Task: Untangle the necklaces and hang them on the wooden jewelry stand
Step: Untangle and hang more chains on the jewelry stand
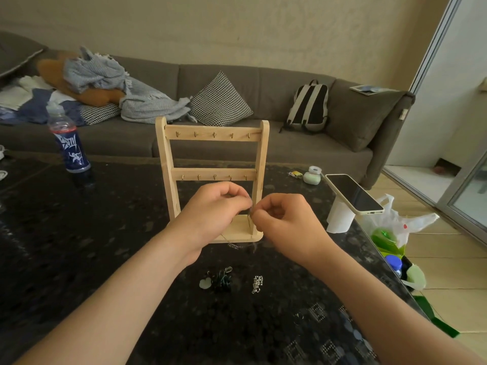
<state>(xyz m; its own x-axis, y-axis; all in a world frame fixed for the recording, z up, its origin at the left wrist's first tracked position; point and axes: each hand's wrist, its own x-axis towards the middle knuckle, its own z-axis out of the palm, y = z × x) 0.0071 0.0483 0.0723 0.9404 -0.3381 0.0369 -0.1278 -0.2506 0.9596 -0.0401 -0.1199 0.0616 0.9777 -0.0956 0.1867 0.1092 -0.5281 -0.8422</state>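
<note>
Centrally, left hand (216, 210) and right hand (286, 221) meet, fingers (237, 200) clamped on a thin metal chain necklace (249, 223) before the pale wooden jewelry stand (212, 133); a bunched silver chain (257, 284) lies nearer on the dark speckled counter (105, 233).

Dark table (79, 259): wooden stand (213, 172), bottle (69, 146), necklace clump (221, 281), chain (257, 284).

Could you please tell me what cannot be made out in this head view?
Head view only:
thin chain: any knot is hidden by the fingertips of the left hand and right hand pinching it.
dark necklace bundle: strands too small, lost against the dark table.
wooden stand: base partly behind both hands.
</note>
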